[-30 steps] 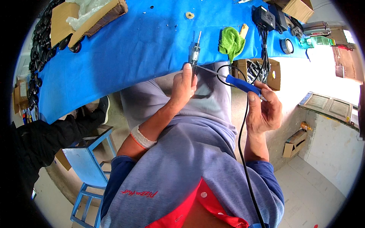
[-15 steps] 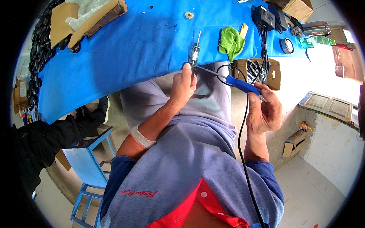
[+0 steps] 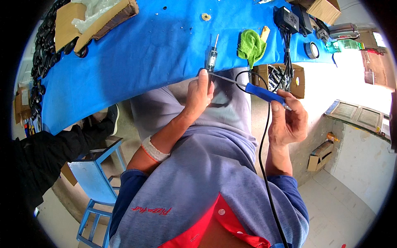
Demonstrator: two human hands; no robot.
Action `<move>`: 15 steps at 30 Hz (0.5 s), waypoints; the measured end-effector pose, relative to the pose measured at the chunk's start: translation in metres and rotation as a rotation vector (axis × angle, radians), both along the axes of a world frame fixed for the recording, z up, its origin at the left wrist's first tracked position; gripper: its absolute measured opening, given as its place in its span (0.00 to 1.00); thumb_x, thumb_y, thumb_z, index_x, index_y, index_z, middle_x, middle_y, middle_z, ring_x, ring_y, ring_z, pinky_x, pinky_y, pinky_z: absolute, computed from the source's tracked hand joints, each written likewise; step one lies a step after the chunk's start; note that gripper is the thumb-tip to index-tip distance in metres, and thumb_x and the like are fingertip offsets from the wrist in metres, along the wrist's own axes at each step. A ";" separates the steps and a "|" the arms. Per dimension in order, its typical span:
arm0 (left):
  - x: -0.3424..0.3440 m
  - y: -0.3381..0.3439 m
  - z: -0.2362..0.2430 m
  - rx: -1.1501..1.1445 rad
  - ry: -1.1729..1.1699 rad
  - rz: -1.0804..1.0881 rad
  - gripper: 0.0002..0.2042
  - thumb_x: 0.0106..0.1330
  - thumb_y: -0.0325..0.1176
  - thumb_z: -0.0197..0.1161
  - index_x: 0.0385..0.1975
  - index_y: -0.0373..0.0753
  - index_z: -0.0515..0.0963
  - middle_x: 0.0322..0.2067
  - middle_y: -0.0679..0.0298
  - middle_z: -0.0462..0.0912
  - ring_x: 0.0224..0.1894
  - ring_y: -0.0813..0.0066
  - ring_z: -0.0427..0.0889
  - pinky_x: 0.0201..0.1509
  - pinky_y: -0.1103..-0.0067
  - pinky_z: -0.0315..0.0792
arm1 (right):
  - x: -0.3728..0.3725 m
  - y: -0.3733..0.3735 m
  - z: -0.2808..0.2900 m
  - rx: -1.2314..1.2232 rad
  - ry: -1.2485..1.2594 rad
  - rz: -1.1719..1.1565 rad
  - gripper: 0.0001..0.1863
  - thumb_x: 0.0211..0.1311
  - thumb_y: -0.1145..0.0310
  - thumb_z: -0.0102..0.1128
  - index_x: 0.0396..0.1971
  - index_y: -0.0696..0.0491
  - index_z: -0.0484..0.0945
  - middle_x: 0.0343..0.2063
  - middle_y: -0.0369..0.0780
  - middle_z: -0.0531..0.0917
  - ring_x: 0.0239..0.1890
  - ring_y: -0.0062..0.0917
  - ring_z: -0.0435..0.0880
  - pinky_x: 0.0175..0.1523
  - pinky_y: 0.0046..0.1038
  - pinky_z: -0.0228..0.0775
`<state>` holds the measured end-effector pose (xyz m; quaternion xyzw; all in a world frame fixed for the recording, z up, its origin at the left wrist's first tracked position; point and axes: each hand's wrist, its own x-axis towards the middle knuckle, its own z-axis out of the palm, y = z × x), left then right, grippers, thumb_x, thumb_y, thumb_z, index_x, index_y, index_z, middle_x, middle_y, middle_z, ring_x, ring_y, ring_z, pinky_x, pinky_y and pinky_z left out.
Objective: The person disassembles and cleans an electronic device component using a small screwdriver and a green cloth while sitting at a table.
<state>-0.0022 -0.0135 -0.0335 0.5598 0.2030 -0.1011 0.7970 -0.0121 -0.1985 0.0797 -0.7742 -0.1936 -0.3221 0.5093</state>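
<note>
My left hand (image 3: 198, 93) is closed around a slim dark device (image 3: 211, 60), thumb along its side. A thin metal rod sticks out of the device's far end, and shiny parts show in its body; its lower part is hidden by my fingers. In my right hand (image 3: 288, 122) is a screwdriver (image 3: 264, 93) with a blue handle, held between thumb and fingers. Its shaft points left, and the tip meets or nearly meets the device beside my left thumb. A black cable (image 3: 261, 153) loops behind the screwdriver and runs down past my right forearm.
A blue-covered table (image 3: 140, 45) lies ahead, carrying a green cloth (image 3: 251, 44), a tape roll (image 3: 312, 50), a black power box (image 3: 286, 19) and a cardboard tray (image 3: 108, 25). Dark rounded pieces (image 3: 43, 49) line its left edge. A blue chair (image 3: 93, 182) and another person's leg (image 3: 62, 149) are at left.
The screwdriver and my right hand have shifted very slightly. My left hand keeps its hold on the device.
</note>
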 end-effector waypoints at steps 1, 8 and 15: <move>0.000 0.000 0.001 0.002 0.005 0.002 0.31 0.66 0.63 0.39 0.14 0.41 0.63 0.05 0.69 0.60 0.05 0.82 0.58 0.07 0.83 0.49 | 0.001 -0.001 0.000 0.042 0.007 -0.006 0.18 0.46 0.82 0.69 0.36 0.65 0.71 0.32 0.50 0.80 0.35 0.36 0.83 0.39 0.30 0.77; -0.001 0.011 0.016 -0.119 0.154 0.017 0.30 0.63 0.63 0.43 0.14 0.40 0.65 0.09 0.68 0.61 0.08 0.80 0.58 0.10 0.82 0.51 | 0.040 -0.003 0.016 0.464 0.305 0.026 0.10 0.56 0.78 0.60 0.34 0.58 0.68 0.35 0.50 0.79 0.29 0.29 0.81 0.32 0.25 0.77; -0.009 0.022 0.022 -0.083 0.111 0.053 0.31 0.61 0.69 0.41 0.16 0.43 0.64 0.07 0.72 0.60 0.07 0.84 0.57 0.09 0.85 0.48 | 0.070 -0.012 -0.006 0.996 0.833 0.354 0.06 0.61 0.76 0.56 0.38 0.57 0.74 0.34 0.44 0.80 0.35 0.28 0.83 0.39 0.23 0.79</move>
